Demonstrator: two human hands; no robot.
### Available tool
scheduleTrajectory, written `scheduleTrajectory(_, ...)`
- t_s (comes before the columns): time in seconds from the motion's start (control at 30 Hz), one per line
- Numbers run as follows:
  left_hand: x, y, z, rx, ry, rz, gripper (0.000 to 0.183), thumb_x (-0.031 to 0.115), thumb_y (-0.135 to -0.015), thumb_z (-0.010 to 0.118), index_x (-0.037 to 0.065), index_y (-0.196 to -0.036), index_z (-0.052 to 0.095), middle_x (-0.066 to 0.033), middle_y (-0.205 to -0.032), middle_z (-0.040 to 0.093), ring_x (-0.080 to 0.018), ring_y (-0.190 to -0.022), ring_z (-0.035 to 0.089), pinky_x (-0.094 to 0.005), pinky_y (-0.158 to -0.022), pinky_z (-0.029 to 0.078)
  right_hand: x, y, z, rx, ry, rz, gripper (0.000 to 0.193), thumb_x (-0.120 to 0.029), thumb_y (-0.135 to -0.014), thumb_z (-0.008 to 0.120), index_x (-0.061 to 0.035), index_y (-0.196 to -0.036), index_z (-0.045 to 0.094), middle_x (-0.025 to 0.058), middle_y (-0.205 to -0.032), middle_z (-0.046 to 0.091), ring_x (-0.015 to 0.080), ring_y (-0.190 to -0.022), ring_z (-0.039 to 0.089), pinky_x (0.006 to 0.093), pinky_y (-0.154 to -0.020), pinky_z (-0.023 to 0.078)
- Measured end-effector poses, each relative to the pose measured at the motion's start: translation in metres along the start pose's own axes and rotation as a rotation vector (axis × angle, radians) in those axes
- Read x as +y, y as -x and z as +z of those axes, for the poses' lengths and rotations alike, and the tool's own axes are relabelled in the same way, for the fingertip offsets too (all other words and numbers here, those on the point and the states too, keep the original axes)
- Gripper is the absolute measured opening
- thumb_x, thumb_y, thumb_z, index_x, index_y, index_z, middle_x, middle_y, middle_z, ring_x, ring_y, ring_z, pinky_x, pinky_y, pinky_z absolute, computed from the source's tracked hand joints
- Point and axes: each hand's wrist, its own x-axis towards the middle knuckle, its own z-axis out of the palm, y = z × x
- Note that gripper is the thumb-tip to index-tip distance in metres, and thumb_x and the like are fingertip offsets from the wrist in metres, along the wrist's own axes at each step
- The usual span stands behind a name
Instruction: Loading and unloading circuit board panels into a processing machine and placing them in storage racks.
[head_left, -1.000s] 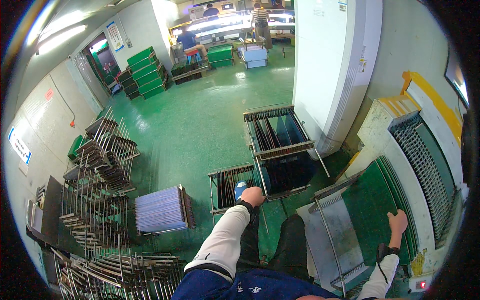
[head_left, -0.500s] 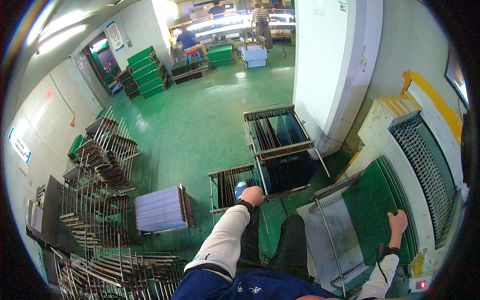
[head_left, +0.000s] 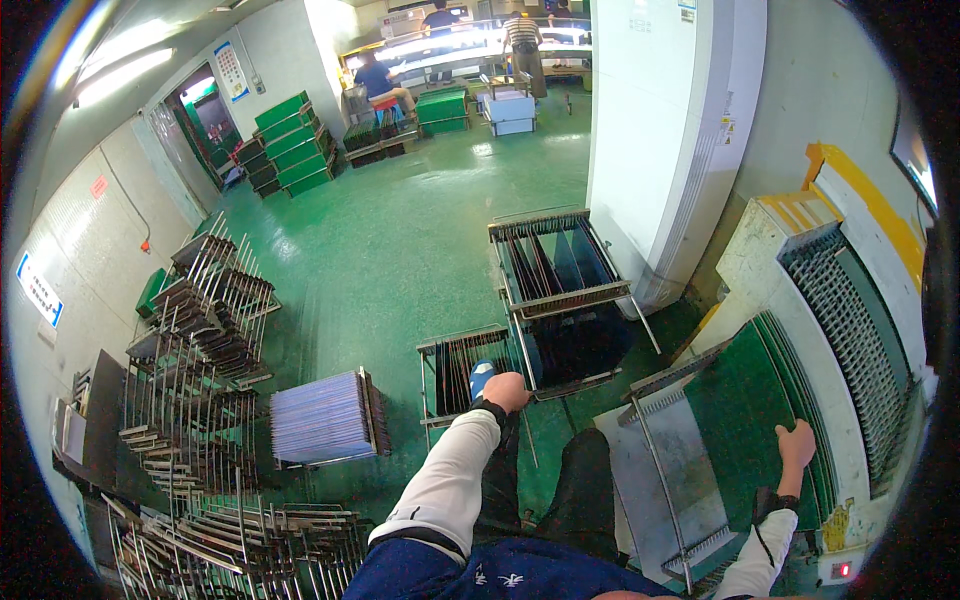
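Note:
My right hand is closed at the upper edge of the green panels, which stand close together in a metal rack on my right. Its fingertips appear to grip one panel's edge, though exactly how many panels lie between them is hidden. My left hand is curled into a loose fist over my left leg, with no object visible in it. Just beyond it shows my blue and white shoe, beside a low rack of upright dark panels.
A taller rack with dark panels stands ahead. On the right is a pale machine with rows of rollers. Left lie a rack of whitish panels and stacked metal racks. Several people work at a lit bench far off.

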Motion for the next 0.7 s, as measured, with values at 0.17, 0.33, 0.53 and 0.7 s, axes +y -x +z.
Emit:
scheduleTrajectory(0.17, 0.002, 0.002, -0.002, 0.005, 0.011, 0.01, 0.033, 0.034, -0.077, 0.067, 0.002, -0.086, 0.071, -0.0195, -0.093, 0.069, -0.0363, -0.09, 0.066, -0.0442, -0.078, 0.053, 0.005, -0.002, 0.006, 0.01, 0.024, -0.001, 0.043, -0.033, -0.07, 0.077, -0.0021, -0.098, 0.066, 0.0186, -0.097, 0.067, 0.036, -0.091, 0.065, 0.0457, -0.08, 0.051)
scheduleTrajectory(0.33, -0.002, -0.001, 0.005, 0.024, 0.007, 0.025, 0.033, 0.034, -0.077, 0.068, 0.002, -0.085, 0.071, -0.0193, -0.092, 0.069, -0.0361, -0.089, 0.066, -0.044, -0.077, 0.053, 0.005, -0.003, 0.007, 0.001, 0.03, -0.002, 0.047, -0.035, -0.07, 0.077, -0.0019, -0.102, 0.066, 0.0183, -0.101, 0.067, 0.0355, -0.094, 0.064, 0.0447, -0.082, 0.051)
scheduleTrajectory(0.53, -0.001, -0.006, 0.006, 0.028, -0.002, 0.033, 0.032, 0.034, -0.077, 0.067, 0.002, -0.083, 0.071, -0.0192, -0.09, 0.069, -0.0359, -0.087, 0.066, -0.0443, -0.077, 0.053, 0.016, -0.012, 0.016, -0.044, 0.029, 0.016, 0.056, -0.038, -0.071, 0.075, -0.0012, -0.111, 0.063, 0.0188, -0.11, 0.064, 0.0346, -0.102, 0.062, 0.0443, -0.087, 0.049)
scheduleTrajectory(0.7, -0.004, -0.009, 0.0, -0.021, 0.095, 0.054, 0.021, 0.022, -0.069, 0.066, 0.004, -0.079, 0.071, -0.0197, -0.085, 0.068, -0.0369, -0.08, 0.067, -0.0458, -0.071, 0.054, 0.025, -0.023, 0.013, -0.138, -0.036, -0.019, 0.057, -0.041, -0.075, 0.071, -0.0018, -0.115, 0.062, 0.0177, -0.114, 0.063, 0.0358, -0.105, 0.059, 0.0459, -0.089, 0.046)
